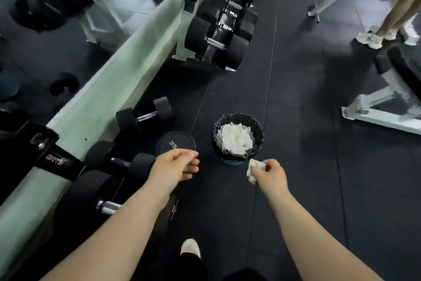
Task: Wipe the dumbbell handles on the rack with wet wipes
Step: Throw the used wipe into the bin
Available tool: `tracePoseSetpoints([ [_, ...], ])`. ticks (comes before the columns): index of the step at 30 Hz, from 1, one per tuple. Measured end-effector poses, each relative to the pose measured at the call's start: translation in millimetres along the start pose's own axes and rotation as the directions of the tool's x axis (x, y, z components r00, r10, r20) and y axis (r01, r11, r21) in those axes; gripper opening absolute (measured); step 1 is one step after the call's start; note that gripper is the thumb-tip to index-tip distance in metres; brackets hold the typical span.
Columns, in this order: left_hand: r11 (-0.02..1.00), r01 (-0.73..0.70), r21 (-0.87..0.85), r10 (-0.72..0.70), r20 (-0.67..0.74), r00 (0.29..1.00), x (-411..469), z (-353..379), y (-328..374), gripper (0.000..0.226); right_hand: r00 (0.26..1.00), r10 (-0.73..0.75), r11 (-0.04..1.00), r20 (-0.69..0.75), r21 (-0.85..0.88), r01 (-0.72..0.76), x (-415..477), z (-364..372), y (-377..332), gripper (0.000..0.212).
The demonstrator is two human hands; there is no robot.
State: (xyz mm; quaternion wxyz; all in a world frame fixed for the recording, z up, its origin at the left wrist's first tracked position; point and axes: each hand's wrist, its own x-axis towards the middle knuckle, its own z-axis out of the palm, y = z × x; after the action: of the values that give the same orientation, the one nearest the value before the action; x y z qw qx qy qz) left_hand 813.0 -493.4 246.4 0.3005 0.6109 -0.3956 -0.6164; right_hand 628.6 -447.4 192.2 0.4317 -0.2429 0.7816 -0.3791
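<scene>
Two long things fill the frame: the dark rubber floor across the centre and right, and the pale-framed dumbbell rack running from the lower left up to the top centre, beside a mirror wall at upper left. Nearer dumbbells lie along the left of the frame, each with its chrome handle running roughly up-right to down-left, so the bars lie across the person's reach from that side. A white bench frame sits at right, and another person's legs show at upper right. Just below centre stands a small lined bin, heaped with white used wipes. The left hand, at lower centre-left, is loosely curled and holds nothing visible; it hovers over a dumbbell end and is much the nearer hand to the handles. The right hand pinches a crumpled wet wipe between fingertips, just below and right of the bin — close to its rim but not over it. By position, the wipe looks bound for the bin, a short move up and left — though that is a judgement.
</scene>
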Motion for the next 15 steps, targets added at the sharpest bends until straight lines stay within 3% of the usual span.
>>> tracePoseSetpoints([
  [5, 0.999, 0.036, -0.001, -0.035, -0.117, 0.992, 72.2, 14.3, 34.3, 0.02, 0.997, 0.071, 0.984, -0.013, -0.165, -0.072, 147.4, 4.2, -30.1, 0.014],
  [8, 0.995, 0.065, -0.078, -0.084, -0.285, 0.955, 102.9, 18.4, 32.7, 0.023, 0.994, 0.051, 0.941, 0.097, -0.338, -0.015, 230.3, 23.9, -41.7, 0.02],
  [12, 0.979, 0.115, -0.165, -0.178, -0.445, 0.878, 139.6, 36.7, 22.4, 0.022, 0.946, 0.203, 0.867, 0.251, -0.495, -0.055, 315.0, 40.6, -44.0, 0.063],
  [15, 0.982, 0.134, -0.136, -0.183, -0.468, 0.865, 164.4, 54.1, 26.9, 0.023, 0.943, 0.208, 0.804, 0.26, -0.595, -0.013, 344.5, 38.5, -48.0, 0.06],
])
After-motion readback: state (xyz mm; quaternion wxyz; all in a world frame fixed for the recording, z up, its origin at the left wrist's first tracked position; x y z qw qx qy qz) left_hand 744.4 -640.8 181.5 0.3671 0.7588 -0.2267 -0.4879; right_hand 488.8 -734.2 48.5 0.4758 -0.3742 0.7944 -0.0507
